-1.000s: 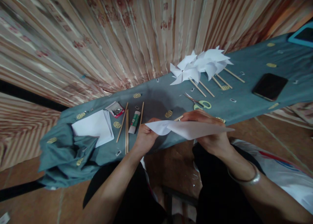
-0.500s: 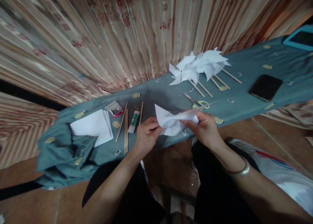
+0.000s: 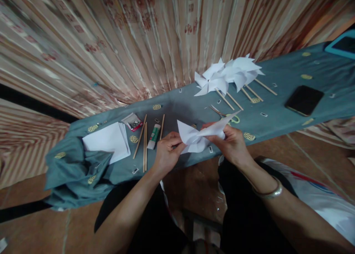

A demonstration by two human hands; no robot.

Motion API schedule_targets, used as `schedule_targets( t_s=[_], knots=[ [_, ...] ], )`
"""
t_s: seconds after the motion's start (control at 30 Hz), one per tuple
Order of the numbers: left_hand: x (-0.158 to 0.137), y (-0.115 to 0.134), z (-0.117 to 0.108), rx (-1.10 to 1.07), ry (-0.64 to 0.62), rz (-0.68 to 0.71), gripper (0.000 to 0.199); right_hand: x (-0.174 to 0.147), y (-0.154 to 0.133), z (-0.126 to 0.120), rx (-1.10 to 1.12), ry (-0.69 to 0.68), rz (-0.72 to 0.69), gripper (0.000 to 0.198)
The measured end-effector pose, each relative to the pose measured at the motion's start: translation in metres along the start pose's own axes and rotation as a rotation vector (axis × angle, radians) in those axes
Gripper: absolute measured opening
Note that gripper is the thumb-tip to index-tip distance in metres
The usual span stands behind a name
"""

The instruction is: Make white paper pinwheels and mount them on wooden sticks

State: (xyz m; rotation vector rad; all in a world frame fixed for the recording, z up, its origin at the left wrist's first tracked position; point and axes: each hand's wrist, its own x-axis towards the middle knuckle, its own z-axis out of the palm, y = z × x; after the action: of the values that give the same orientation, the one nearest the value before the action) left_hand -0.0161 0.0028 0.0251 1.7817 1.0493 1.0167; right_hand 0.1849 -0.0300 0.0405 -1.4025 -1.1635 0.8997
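A white paper pinwheel (image 3: 195, 137), without a stick that I can see, is held above the near edge of the cloth-covered table. My left hand (image 3: 169, 150) pinches its left side between thumb and fingers. On the right, my right hand (image 3: 231, 141) grips a folded blade, thumb in front and fingers partly behind the paper. Scissors with pale green handles (image 3: 235, 118) lie just beyond the right hand, partly covered by the paper tip. Close to the left hand are a glue stick (image 3: 154, 136) and several wooden sticks (image 3: 144, 146).
Several pinwheels on sticks (image 3: 219, 78) lie at the back by the curtain (image 3: 166, 36). A black phone (image 3: 304, 100) is on the right, a blue-framed device (image 3: 342, 43) farther off. White paper sheets (image 3: 107, 143) and a small packet of metal pieces (image 3: 133, 121) are on the left.
The view has shifted slightly, so the table things sit a little farther right. The paper's right blade has tilted a little between my hands; both hands keep their hold.
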Motion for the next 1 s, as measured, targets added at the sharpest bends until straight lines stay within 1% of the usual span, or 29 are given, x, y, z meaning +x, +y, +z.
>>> schedule_targets(
  t_s=[0.07,0.17,0.33,0.53,0.77,0.87,1.0],
  knots=[
    [0.0,0.0,0.0,0.002,0.004,-0.004,0.012,0.0,-0.001,-0.001,0.0,-0.036,-0.018,0.02],
    [0.0,0.0,0.001,-0.008,0.004,0.006,0.011,0.0,-0.001,-0.001,0.008,-0.063,-0.023,0.019],
    [-0.002,0.001,0.003,-0.012,0.003,0.001,0.013,0.001,0.001,-0.002,0.029,-0.072,-0.003,0.02],
    [-0.003,-0.006,0.006,-0.036,-0.005,-0.04,0.014,0.003,0.007,-0.002,0.029,-0.08,0.011,0.024],
    [-0.002,-0.011,0.006,-0.031,-0.04,-0.066,0.013,0.011,0.015,0.001,0.101,-0.123,0.099,0.033],
    [-0.002,-0.014,0.006,-0.028,-0.049,-0.08,0.013,0.014,0.017,0.0,0.133,-0.17,0.148,0.034],
    [-0.002,-0.016,0.003,-0.016,-0.097,-0.081,0.014,0.018,0.016,-0.002,0.202,-0.231,0.243,0.036]
  ],
)
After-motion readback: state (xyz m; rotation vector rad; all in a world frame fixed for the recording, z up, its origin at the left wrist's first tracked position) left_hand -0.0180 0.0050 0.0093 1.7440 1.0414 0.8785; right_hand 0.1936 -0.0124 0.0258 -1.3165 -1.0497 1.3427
